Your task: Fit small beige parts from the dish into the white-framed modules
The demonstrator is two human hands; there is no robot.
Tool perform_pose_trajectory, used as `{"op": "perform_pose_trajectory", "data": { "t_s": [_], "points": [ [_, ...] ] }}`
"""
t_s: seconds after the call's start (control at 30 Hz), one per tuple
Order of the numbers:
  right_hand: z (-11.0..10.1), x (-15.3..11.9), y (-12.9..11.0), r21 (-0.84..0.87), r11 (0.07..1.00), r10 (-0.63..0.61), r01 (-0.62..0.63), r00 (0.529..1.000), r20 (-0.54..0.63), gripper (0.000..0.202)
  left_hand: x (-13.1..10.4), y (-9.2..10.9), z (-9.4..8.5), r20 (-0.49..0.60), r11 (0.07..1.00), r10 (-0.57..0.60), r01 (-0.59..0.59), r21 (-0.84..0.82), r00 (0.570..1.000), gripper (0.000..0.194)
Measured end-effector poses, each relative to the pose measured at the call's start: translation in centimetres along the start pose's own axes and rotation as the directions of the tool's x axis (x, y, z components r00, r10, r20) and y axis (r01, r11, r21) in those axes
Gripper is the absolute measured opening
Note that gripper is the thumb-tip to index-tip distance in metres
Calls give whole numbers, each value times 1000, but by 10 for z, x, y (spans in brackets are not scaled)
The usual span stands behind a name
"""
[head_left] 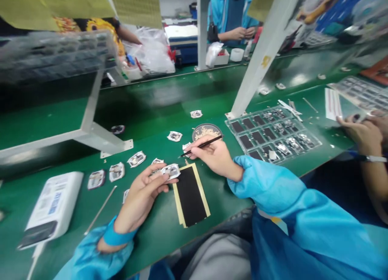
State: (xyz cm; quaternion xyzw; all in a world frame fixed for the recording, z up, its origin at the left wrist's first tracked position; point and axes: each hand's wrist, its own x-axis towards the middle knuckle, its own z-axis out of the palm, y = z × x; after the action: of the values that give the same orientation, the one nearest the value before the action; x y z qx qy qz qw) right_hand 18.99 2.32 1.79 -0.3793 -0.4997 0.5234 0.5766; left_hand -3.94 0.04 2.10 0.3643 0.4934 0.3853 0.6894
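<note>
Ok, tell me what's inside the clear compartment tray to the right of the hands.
The clear tray holds dark rectangular pieces in its left pockets and small metallic parts in the right ones. Some pockets are too blurred to tell. Nothing covers it.

A green bench (157, 110) carries scattered small parts (136, 159), a black pad (190, 196) and a compartment tray (273, 135).

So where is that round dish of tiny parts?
The round dish sits on the green bench, just beyond the right hand, left of the clear tray.
</note>
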Motion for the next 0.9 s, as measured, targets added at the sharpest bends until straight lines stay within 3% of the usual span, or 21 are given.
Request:
{"op": "perform_pose_trajectory", "data": {
  "t_s": [0.13,0.23,0.9],
  "points": [
    [-2,-5,-6,-47,990,-121,130,979,163,16,1,1,0,16,1000,5,-5,18,1000,52],
    [-1,-9,-5,-105,982,-134,160,967,215,14,1,0,0,2,1000,17,-17,11,1000,48],
    [5,-13,9,-133,981,-105,140,965,238,11,1,-2,0,11,1000,-8,9,-20,1000,42]
  ]
}}
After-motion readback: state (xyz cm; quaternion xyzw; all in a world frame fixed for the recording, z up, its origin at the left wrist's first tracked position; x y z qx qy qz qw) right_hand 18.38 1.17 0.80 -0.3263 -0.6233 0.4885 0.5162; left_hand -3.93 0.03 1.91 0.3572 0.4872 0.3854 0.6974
